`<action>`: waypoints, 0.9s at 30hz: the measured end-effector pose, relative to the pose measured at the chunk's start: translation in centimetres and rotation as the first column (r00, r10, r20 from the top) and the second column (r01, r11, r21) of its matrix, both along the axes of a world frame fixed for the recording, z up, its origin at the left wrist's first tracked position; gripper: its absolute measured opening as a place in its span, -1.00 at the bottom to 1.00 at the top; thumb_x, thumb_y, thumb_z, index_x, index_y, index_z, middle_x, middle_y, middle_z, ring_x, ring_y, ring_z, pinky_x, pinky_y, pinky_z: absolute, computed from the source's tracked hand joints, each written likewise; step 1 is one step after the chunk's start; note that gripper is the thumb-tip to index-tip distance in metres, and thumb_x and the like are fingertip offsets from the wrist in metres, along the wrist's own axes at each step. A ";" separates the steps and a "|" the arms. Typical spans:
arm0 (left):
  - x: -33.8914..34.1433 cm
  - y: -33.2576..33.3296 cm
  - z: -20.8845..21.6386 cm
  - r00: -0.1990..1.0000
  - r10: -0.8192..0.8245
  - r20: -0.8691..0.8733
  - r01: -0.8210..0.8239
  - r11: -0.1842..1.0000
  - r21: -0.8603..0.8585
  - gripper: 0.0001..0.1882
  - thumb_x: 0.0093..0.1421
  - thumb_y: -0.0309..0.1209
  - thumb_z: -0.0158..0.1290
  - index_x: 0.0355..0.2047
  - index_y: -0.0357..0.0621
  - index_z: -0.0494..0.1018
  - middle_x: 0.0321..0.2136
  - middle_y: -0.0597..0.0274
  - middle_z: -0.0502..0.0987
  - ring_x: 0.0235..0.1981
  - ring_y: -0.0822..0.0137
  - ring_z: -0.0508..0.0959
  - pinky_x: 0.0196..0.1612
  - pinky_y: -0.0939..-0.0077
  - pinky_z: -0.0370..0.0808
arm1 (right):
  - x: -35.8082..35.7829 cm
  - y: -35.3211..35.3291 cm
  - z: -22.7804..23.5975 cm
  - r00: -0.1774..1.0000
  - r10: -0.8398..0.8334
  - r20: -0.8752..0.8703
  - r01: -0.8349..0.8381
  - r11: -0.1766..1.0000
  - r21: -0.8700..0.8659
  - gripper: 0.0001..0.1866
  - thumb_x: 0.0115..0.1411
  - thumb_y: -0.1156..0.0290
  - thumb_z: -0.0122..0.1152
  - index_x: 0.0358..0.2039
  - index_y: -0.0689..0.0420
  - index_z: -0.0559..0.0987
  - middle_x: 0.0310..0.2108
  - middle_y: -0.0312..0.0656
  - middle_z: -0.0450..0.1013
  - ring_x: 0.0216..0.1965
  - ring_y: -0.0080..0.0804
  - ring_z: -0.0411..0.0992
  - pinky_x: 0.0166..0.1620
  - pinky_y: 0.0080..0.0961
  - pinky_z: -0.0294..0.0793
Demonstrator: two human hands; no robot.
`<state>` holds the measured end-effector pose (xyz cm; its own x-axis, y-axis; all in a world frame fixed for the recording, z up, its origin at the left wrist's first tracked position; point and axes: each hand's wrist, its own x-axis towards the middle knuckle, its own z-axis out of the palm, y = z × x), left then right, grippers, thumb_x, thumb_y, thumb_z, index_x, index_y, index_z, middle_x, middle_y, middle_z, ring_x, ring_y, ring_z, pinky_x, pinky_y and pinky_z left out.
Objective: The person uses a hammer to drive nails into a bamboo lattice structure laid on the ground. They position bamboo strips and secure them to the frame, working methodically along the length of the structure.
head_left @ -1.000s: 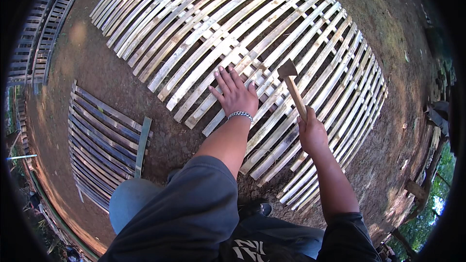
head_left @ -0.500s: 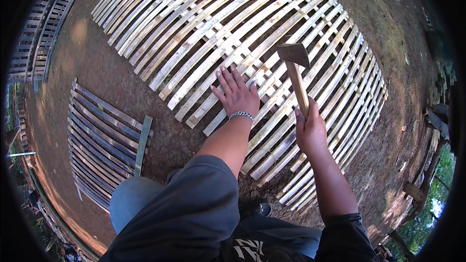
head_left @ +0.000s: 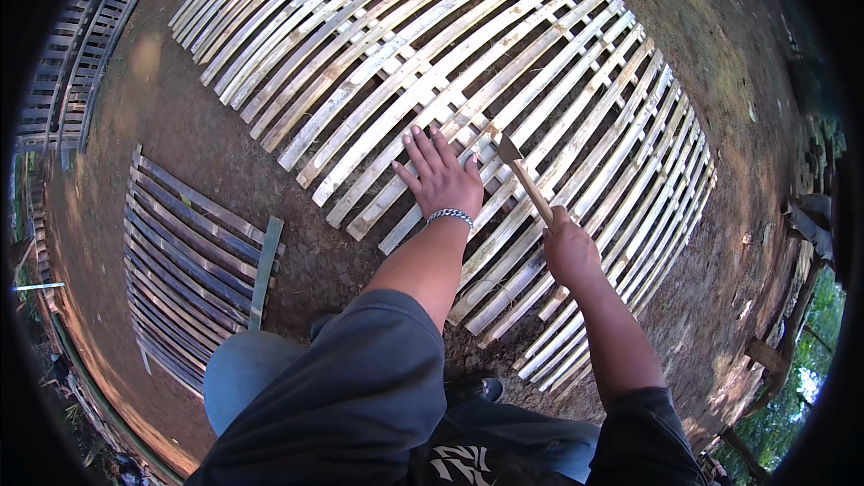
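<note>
A large panel of pale split-bamboo slats lies on the ground before me, its long strips set side by side over cross strips. My left hand rests flat on its near part with fingers spread, palm down and holding nothing. Wrapped round a wooden handle, my right hand grips a hatchet with a dark metal head. That head is down at the slats, just right of my left fingertips. Whether a nail sits under it is too small to tell.
At the left lies a smaller, darker slatted panel with a greenish strip along one end. Another slatted panel stands at the far left. Bare soil surrounds the panels. A log lies at the right.
The hatchet has swung down and left from its raised place onto the slats, and my right hand has dropped with it. My left hand stays put.
</note>
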<state>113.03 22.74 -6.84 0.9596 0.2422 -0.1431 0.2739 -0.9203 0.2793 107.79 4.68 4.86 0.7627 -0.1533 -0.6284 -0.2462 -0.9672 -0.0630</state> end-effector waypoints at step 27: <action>0.1 0.0 0.0 1.000 0.004 0.009 -0.004 1.000 0.003 -0.12 0.43 0.05 -0.11 0.53 -0.25 -0.10 0.55 -0.21 -0.17 0.58 -0.11 -0.26 0.49 -0.38 -0.34 | 2.5 1.5 5.1 0.985 0.145 -0.095 -0.153 0.984 -0.092 -0.68 0.49 0.25 -0.01 0.17 0.07 0.33 -0.26 0.12 0.61 -0.20 0.17 0.63 -0.09 0.04 0.61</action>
